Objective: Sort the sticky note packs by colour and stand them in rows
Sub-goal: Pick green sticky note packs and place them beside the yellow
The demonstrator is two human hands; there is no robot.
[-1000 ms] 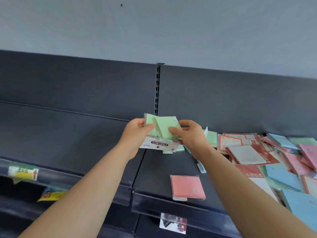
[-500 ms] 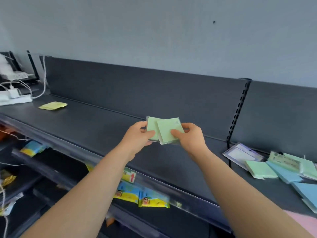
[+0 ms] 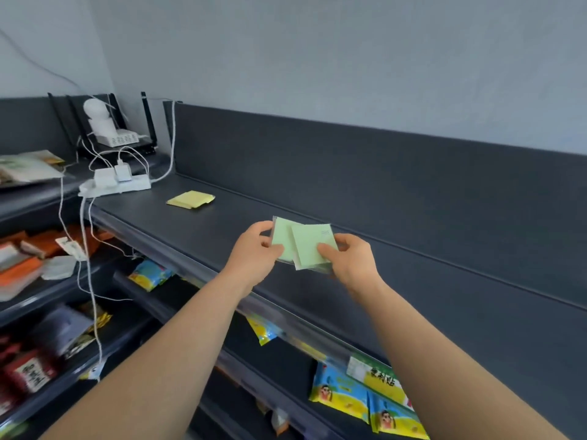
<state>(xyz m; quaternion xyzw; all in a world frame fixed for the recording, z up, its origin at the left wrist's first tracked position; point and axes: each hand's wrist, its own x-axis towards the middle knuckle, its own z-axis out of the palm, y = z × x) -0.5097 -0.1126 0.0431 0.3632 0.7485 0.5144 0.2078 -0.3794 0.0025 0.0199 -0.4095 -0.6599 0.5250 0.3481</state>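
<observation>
Both hands were up over the dark shelf, sharing a small fan of green sticky note packs. The left hand pinched the left edge of the rear pack, thumb on its face. The right hand pinched the lower right corner of the front pack, which overlapped the other at a slight tilt. The packs were held in the air just above the shelf, touching nothing but fingers and each other. Farther left along the same shelf a yellow pack lay flat, near a white power strip with trailing cables. I judged this to be the carrying part of the sorting step: the greens were gathered, no spot was yet claimed for them, and no row stood anywhere in view. The next move would call for squaring the two packs together and lowering them on edge onto bare shelf, well apart from the yellow. Leaning them against the back panel might keep them from toppling when released.
</observation>
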